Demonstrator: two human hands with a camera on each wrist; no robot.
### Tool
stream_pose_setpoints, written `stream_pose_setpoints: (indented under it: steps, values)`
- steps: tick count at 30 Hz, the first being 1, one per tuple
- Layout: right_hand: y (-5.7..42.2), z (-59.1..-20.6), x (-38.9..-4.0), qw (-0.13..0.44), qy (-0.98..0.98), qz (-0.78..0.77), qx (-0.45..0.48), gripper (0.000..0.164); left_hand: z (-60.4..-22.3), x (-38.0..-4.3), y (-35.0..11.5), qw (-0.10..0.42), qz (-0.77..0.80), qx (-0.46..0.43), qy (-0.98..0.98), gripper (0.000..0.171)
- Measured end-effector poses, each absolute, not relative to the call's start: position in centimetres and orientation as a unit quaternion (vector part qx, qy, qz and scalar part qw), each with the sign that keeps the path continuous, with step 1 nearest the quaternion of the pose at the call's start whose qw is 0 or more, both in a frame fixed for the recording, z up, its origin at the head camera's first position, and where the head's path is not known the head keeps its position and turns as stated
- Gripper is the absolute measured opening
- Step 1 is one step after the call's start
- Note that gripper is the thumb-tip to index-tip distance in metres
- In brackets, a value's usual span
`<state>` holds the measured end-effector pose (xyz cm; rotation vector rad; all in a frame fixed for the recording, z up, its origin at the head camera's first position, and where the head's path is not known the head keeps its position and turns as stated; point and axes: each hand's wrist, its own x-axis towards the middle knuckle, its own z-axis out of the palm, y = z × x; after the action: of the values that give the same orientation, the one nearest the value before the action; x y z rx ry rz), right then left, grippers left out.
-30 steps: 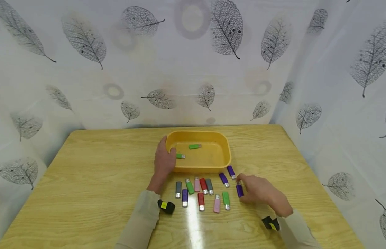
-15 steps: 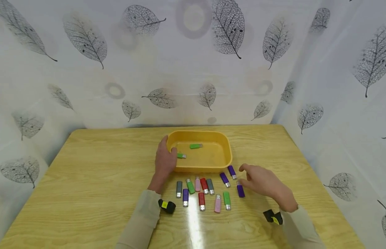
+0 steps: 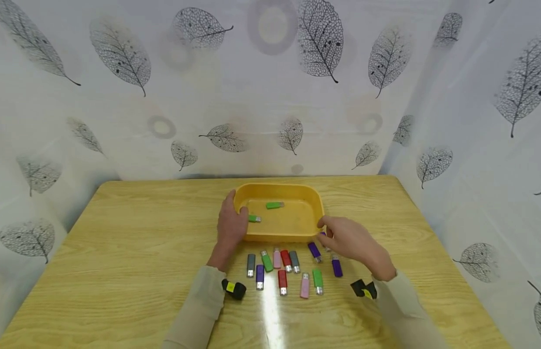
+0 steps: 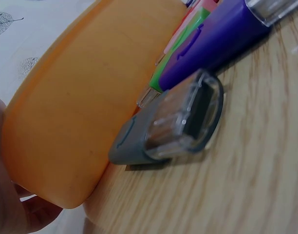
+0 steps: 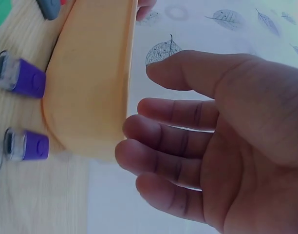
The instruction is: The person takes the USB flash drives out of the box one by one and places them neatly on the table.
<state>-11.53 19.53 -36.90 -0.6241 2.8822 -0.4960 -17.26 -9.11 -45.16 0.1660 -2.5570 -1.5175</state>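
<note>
My left hand (image 3: 231,223) grips the left wall of a yellow plastic bin (image 3: 292,224), thumb over the rim. In the left wrist view, part of that hand shows at the bin's lower corner. Two green USB sticks (image 3: 275,205) lie inside. By the front right corner of the bin hovers my right hand (image 3: 353,238), fingers loosely bent; the right wrist view shows its palm holding nothing. It partly covers one purple USB stick in the head view. Another purple stick (image 3: 314,252) lies just left of it, and a third purple stick (image 3: 337,266) below.
On the wooden table (image 3: 144,252), before the bin, several USB sticks lie loose: grey (image 3: 250,265), green (image 3: 318,281), red (image 3: 282,282), pink (image 3: 305,285) and purple (image 3: 260,277). A leaf-patterned curtain (image 3: 253,97) stands behind the table.
My right hand has left the lowest right purple stick, which stays on the table, and moved up and left to the bin's corner. The left hand keeps its place.
</note>
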Motion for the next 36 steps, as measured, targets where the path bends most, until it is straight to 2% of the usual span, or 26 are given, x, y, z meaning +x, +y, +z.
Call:
stream_pose_setpoints:
  steps: [10,21,30,36]
  values:
    - [16.3,-37.0,-13.3,0.095,0.958,-0.151,-0.224,0.034,-45.5,-17.5,-9.3,0.086,-0.498,0.054,-0.861,0.06]
    - [13.3,-37.8,-14.7,0.084,0.949,-0.141,-0.267,0.022,-45.5,-17.4,-9.3,0.091,-0.498,0.054,-0.861,0.06]
    - [10.8,-38.8,-15.9,0.039,0.946,-0.139,-0.291,0.011,-45.4,-17.4,-9.2,0.095,-0.501,0.051,-0.859,0.06]
    - [9.3,-39.6,-17.0,0.045,0.943,-0.146,-0.296,0.008,-45.4,-17.5,-9.2,0.089,-0.5,0.058,-0.859,0.06]
